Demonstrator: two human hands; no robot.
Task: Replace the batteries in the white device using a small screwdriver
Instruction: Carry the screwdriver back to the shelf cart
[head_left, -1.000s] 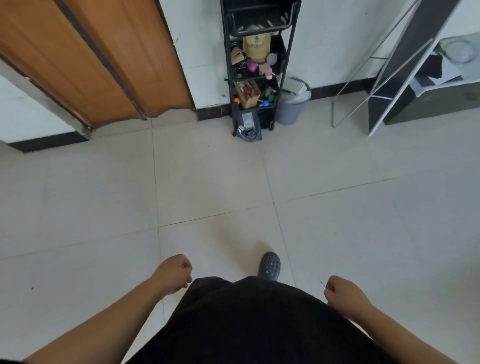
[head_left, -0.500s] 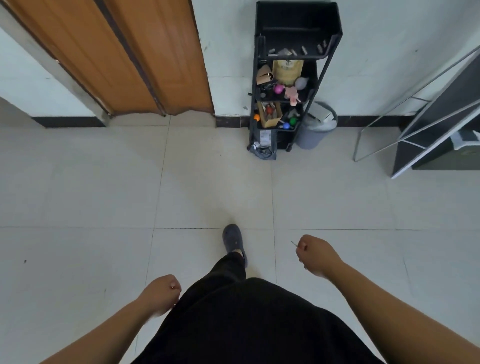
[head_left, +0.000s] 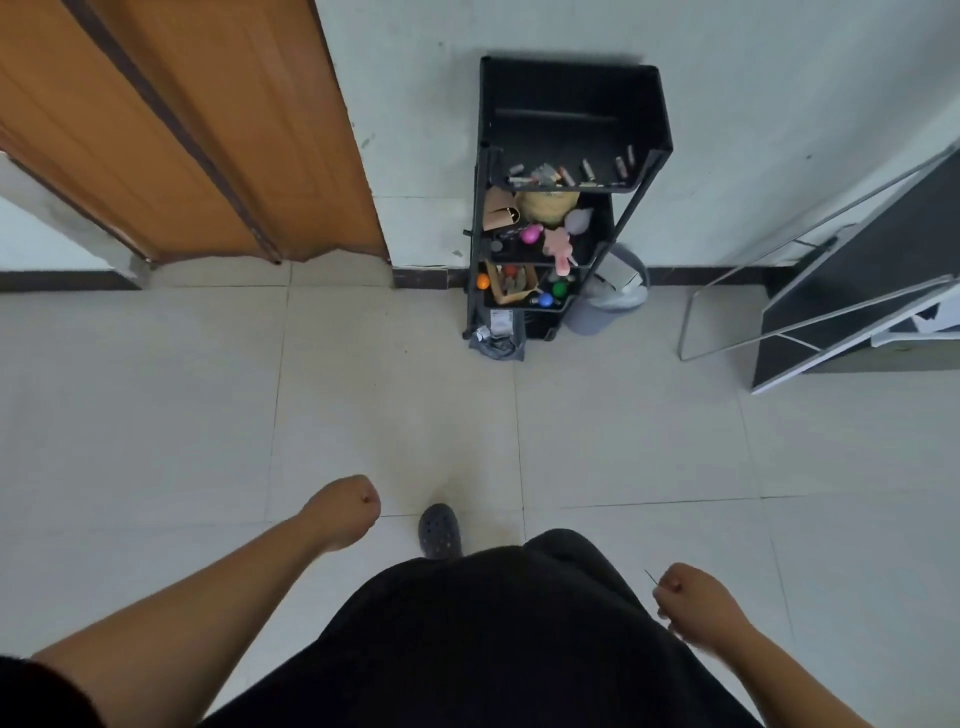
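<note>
I stand on a pale tiled floor, facing a black tiered shelf cart (head_left: 639, 176) against the wall. Several loose batteries (head_left: 563, 175) lie on its top shelf. My right hand (head_left: 693, 605) is a fist at the lower right; a thin metal shaft (head_left: 650, 577), apparently the small screwdriver, sticks out of it. My left hand (head_left: 347, 512) is a closed fist at lower centre-left, and I cannot see anything in it. No white device is in view. A dark clog (head_left: 440, 530) on one foot shows in front of my black clothing.
The cart's lower shelves hold toys, a brown box (head_left: 511, 283) and coloured balls. A grey bin (head_left: 613, 299) stands right of the cart. A wooden door (head_left: 197, 130) is at the upper left. A metal-framed black panel (head_left: 852, 291) leans at the right.
I have walked closer to the shelf cart, which now looks larger. My left arm swung forward and my right arm swung back with the thin shaft still in it.
</note>
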